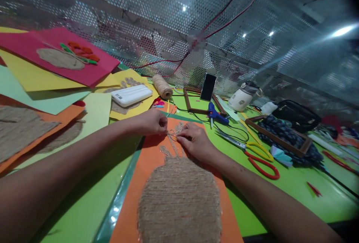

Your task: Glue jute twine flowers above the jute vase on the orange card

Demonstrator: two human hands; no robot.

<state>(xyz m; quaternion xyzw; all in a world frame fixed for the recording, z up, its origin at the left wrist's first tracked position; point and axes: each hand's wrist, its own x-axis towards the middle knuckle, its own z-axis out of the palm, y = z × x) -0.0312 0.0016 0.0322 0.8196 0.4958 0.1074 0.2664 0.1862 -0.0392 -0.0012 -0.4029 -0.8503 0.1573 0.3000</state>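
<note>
Thin twine, two close pinches

I see the left hand (154, 123) and right hand (196, 140) each pinching thin twine (173, 145) near the orange sheet's (154, 153) far edge, above the broad twine shape (179, 202). An uneven tug could, I judge, skew the strands. Scissors (245, 147) and glue gun (218, 116) limit rightward sweeps; room opens on the green table (249, 198) between right forearm and scissors.

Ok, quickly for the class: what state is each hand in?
Left hand: closed, pinching thin twine.
Right hand: closed, also pinching the twine.
</note>
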